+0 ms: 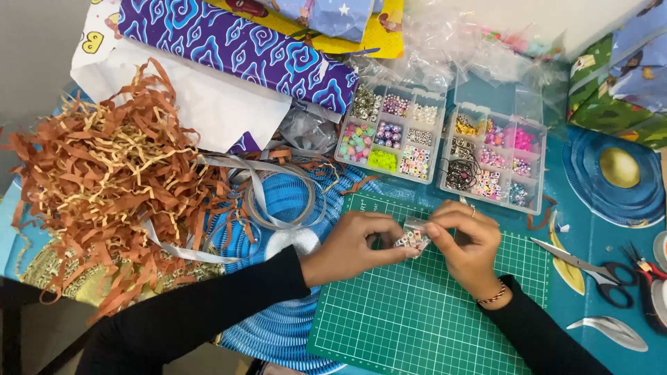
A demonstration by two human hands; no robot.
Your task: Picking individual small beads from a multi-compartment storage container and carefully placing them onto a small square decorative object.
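Both my hands meet over the top edge of a green cutting mat point(431, 319). My left hand point(354, 243) and my right hand point(467, 244) together pinch a small clear plastic bag of lettered beads point(413, 237). The right wrist wears a beaded bracelet. Just beyond my fingers stand two clear compartment boxes of beads, the left bead box point(389, 132) and the right bead box point(495, 158), both open.
A heap of brown and tan shredded paper point(104, 173) fills the left. Grey ribbon point(278, 201) loops lie near it. Purple patterned wrapping paper point(236, 48) lies at the back. Black-handled scissors point(590, 267) and pliers point(643, 267) rest at the right.
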